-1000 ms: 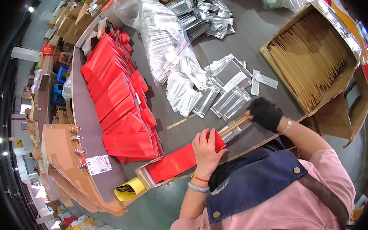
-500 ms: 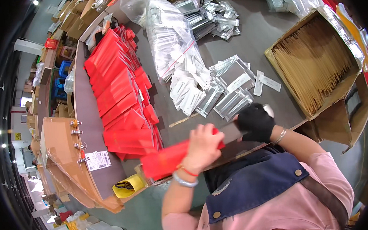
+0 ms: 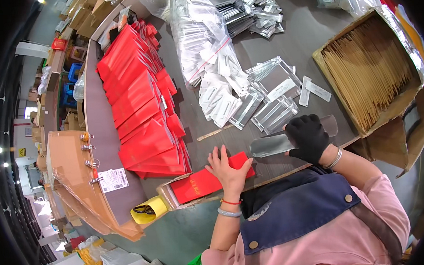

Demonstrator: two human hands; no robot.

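Observation:
A long flat red packet [image 3: 196,187] lies at the table's near edge, its left end against a small cardboard piece. My left hand [image 3: 228,173] rests over its right part, thumb and fingers spread. My right hand [image 3: 308,137], in a black fingerless glove, is closed around a long, smooth grey strip [image 3: 271,146] with rounded ends. The strip sticks out on both sides of the hand, and its left end stops just short of the red packet. Beyond the right hand lie clear plastic sleeves [image 3: 273,114] with silver edges and white labels.
Overlapping red packets [image 3: 143,112] run along the left side. A clear bag [image 3: 196,36] of white-labelled pieces lies mid-table. An open carton [image 3: 321,58] packed with thin brown sheets stands at right. A yellow holder [image 3: 156,207] with black-handled scissors hangs at the near left edge.
The red packet has come down flat onto the near edge, and my left hand has opened out over it. My right hand has shifted slightly right with the grey strip, now plainly seen.

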